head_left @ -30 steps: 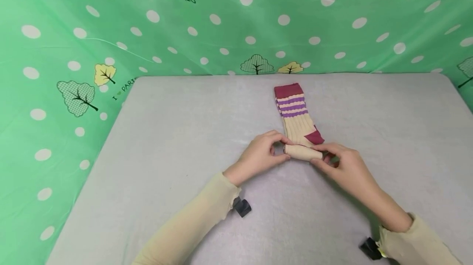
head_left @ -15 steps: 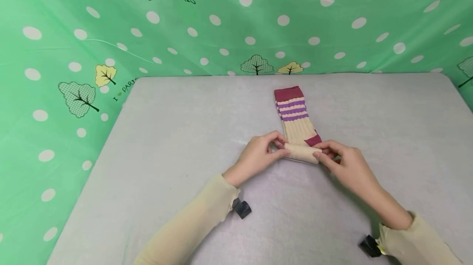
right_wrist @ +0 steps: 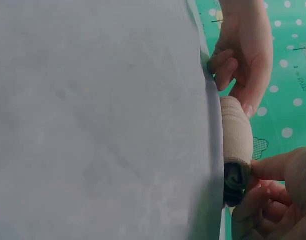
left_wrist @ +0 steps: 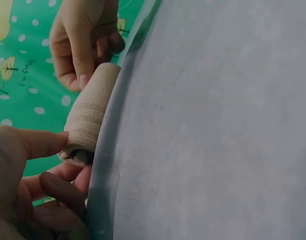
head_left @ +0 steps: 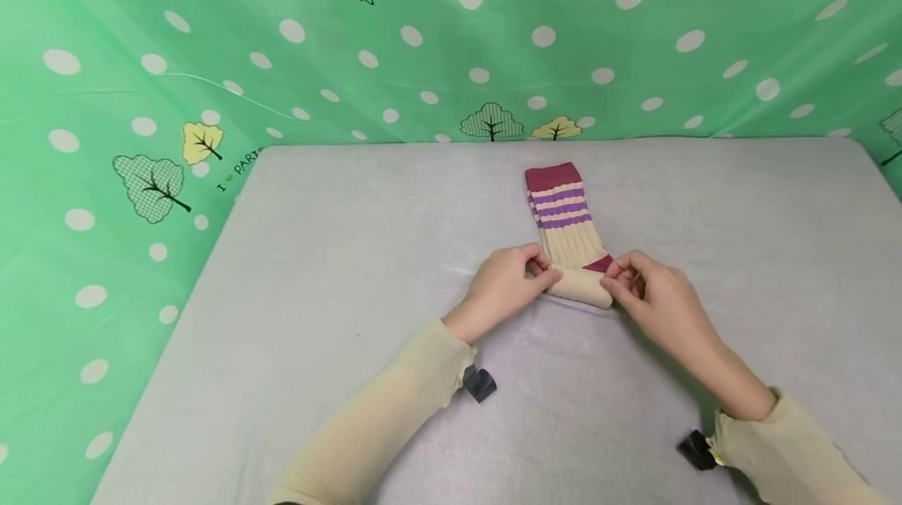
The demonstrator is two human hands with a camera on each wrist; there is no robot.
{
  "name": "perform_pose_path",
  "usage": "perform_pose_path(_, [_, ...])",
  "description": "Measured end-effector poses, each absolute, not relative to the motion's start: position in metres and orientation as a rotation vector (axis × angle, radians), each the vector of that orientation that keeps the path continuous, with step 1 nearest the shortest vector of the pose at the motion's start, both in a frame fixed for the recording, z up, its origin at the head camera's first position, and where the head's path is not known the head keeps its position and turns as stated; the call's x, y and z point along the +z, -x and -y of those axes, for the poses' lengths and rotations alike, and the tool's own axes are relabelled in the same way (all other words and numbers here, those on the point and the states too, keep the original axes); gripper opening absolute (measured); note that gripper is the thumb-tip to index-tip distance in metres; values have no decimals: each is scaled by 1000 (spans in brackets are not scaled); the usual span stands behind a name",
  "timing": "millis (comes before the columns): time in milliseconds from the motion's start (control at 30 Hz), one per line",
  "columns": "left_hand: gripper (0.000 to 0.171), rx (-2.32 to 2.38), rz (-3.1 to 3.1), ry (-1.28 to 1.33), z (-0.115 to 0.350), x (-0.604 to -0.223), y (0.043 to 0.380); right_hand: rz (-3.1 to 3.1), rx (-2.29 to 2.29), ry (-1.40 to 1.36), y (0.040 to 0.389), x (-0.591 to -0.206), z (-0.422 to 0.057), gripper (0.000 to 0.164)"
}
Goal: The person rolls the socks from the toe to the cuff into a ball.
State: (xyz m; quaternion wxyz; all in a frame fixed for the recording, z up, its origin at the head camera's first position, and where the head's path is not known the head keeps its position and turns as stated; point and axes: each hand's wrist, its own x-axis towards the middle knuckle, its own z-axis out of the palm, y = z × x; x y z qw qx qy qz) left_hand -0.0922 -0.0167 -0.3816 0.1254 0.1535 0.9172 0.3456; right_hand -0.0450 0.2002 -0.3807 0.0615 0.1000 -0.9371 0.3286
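Note:
A pair of cream ribbed socks point(head_left: 569, 243), seemingly stacked, lies on the table with maroon cuffs at the far end, purple stripes below them and a maroon heel. The foot end is wound into a thick roll point(head_left: 581, 286) against the heel. My left hand point(head_left: 502, 286) pinches the roll's left end between thumb and fingers. At the right end, beside the heel, my right hand point(head_left: 654, 295) pinches it likewise. The right wrist view shows dark fabric coiled inside the roll point(right_wrist: 236, 131). In the left wrist view, the roll point(left_wrist: 95, 107) lies between both hands.
The socks lie on a table point(head_left: 338, 254) covered with a grey cloth. Behind it and to the left hangs a green polka-dot curtain point(head_left: 423, 51). A black device point(head_left: 481, 384) is at the left cuff, another point(head_left: 698, 450) at the right.
Both hands have shifted slightly away from me with the roll, which looks thicker and now covers more of the heel. The thumbs have moved over the roll's top. The cuffs have barely moved.

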Motion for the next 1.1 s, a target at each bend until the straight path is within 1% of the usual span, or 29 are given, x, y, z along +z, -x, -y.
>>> perform_pose_path(67, [18,976,-2684,-440,15,-381,94,2777,938,-372,45,-381,-199,10])
perform_pose_path(100, [19,962,-2690,-438,15,-381,95,2752,913,-405,45,-382,-199,12])
perform_pose_path(267, [22,915,-2718,-436,11,-382,99,2702,795,-531,44,-383,-202,36])
perform_pose_path(400, [17,944,-2755,-506,9,-382,99,2728,718,-578,45,-383,-202,44])
perform_pose_path(567, [21,882,-2802,-712,11,-380,96,2756,696,-598,50,-382,-203,39])
perform_pose_path(700, [32,797,-2792,-843,12,-381,95,2788,762,-569,55,-381,-204,30])
perform_pose_path(800, [38,766,-2796,-865,12,-381,96,2841,868,-522,59,-379,-206,25])
perform_pose_path(933, [38,737,-2807,-849,10,-381,98,2906,1020,-446,63,-374,-207,22])
perform_pose_path(1000, [37,721,-2818,-837,9,-380,99,2919,1057,-439,64,-373,-208,23])
perform_pose_path(1100, [34,723,-2831,-805,10,-379,101,2907,1020,-497,65,-374,-207,30])
